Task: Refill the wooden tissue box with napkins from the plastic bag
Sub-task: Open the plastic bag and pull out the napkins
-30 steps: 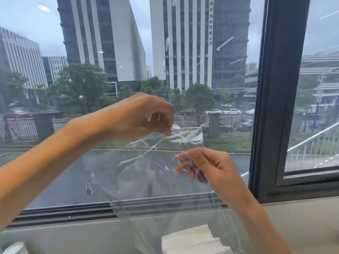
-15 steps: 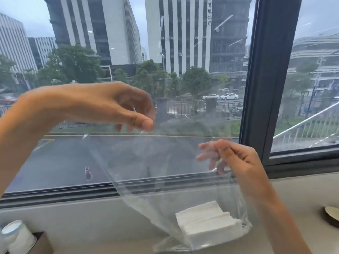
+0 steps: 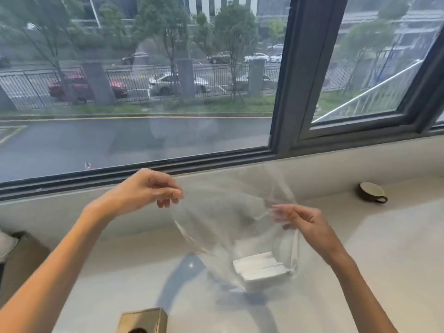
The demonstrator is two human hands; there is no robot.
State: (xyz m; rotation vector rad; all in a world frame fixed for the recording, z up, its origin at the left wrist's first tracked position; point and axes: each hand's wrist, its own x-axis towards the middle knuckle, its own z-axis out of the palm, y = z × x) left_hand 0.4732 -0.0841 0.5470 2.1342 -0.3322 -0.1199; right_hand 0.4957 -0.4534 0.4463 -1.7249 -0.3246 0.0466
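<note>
1. The clear plastic bag [image 3: 228, 224] hangs open over the counter [image 3: 389, 260], with a stack of napkins [image 3: 260, 270] in its bottom.
2. The left hand [image 3: 144, 191] and right hand [image 3: 305, 222], held apart, each pinch its rim.
3. The wooden tissue box [image 3: 141, 319] sits nearer; a cup [image 3: 371, 192] stands well to the right.

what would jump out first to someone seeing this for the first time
The clear plastic bag held up mid-frame stands out, its mouth pulled apart by the left hand and right hand, each pinching an edge. A stack of white napkins sits in its bottom. Nearer the camera, at the lower edge, the wooden tissue box shows, and a dark cup sits far right on the pale counter.
</note>
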